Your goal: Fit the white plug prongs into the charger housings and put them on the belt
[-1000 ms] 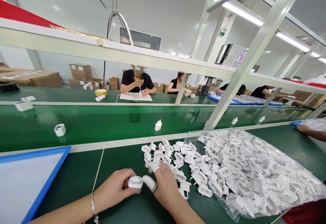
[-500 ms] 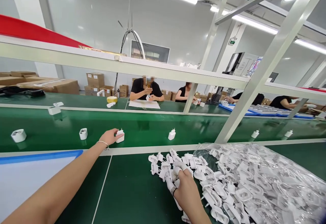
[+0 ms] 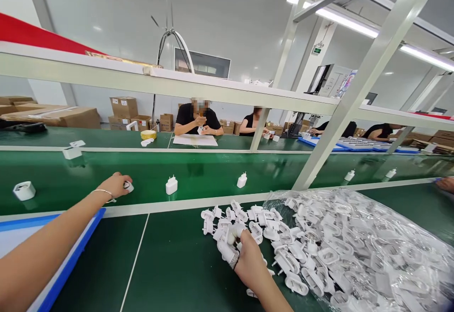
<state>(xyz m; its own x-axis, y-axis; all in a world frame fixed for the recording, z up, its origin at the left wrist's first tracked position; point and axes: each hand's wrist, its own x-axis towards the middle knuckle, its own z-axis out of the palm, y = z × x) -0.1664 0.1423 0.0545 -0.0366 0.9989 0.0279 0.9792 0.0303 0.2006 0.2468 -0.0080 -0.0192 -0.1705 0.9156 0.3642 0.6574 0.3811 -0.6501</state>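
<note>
Charger point(image 3: 171, 186) released, left hand point(image 3: 114, 186) now holding white housing point(image 3: 129, 187)

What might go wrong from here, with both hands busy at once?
The left hand has its fingertips at a partly hidden white housing; it might slip or tip onto the green surface.
The right hand, fingertips covered in white, is among jumbled plug pieces: it might take two, or one facing awkwardly, or scatter others.
</note>
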